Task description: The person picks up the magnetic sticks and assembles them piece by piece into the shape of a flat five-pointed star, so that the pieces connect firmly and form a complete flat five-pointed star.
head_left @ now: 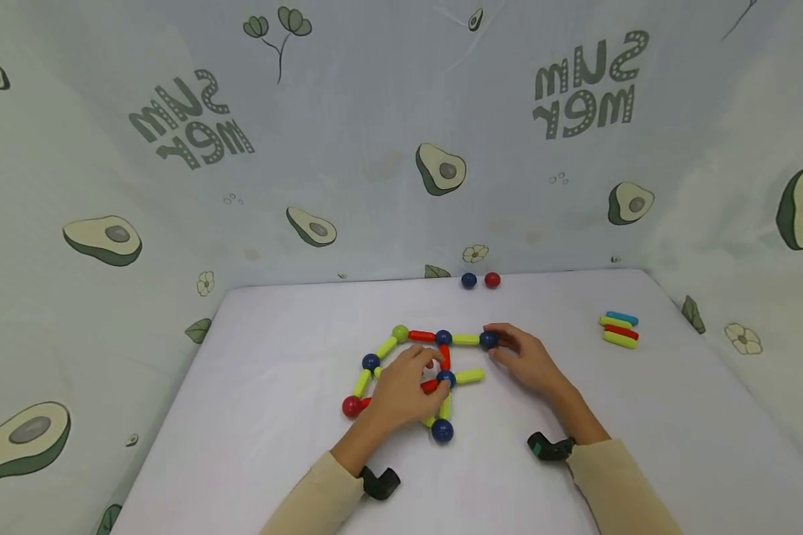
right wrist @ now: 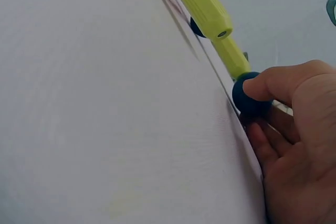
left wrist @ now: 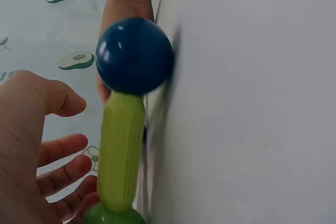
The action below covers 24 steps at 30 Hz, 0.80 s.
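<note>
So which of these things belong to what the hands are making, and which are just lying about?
Part of the job:
joined sticks and balls under the left hand
blue ball pinched by the right hand

Lying apart, perhaps spares:
loose blue ball
loose red ball
four sticks off to the right

A pale backdrop (head_left: 375, 111) printed with avocados (head_left: 442, 169) and mirrored lettering (head_left: 587, 83) surrounds a white table (head_left: 241, 446).

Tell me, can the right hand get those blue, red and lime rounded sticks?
Probably yes: nothing stands between the right hand and the sticks, though it pinches a glossy blue ball.
</note>
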Available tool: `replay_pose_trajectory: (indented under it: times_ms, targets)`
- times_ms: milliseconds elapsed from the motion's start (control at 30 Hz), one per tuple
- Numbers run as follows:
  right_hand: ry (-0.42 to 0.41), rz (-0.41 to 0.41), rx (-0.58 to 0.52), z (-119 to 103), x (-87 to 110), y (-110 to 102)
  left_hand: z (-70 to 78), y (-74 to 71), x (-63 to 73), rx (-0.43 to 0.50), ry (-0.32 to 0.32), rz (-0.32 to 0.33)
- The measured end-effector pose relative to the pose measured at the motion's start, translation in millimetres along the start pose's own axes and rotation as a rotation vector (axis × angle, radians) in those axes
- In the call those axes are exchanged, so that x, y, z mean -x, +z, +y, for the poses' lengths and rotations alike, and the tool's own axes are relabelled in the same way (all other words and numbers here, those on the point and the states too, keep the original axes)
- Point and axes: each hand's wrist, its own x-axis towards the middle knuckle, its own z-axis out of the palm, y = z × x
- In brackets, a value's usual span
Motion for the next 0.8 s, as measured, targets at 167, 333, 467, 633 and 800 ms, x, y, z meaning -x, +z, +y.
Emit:
replay_pose_trajectory:
  times_ms: [167, 333, 467, 633, 800]
  targets:
    - [-0.027, 0.012, -0.019, 2.1, 2.3, 1.0, 15.5, 12.0, -13.9, -0.024, -0.014, -0.018]
    - [-0.034, 0.015, -0.023, 2.9, 4.4, 2.0, 20.9, 26.8, -19.4, -0.022, -0.033, -0.04]
    - [-0.052, 0.032, -0.006, 6.3, 3.8, 0.9, 24.4, 32.1, -20.2, -0.049, -0.022, -0.041]
    - [-0.049, 0.03, 0.009, 3.6, 0.5, -1.8, 24.7, 32.3, -23.7, -0.056, -0.023, -0.009]
    - [-0.028, 0.006, 0.022, 2.5, 4.1, 1.2, 22.6, 35.6, -22.3, -0.046, -0.045, 0.001]
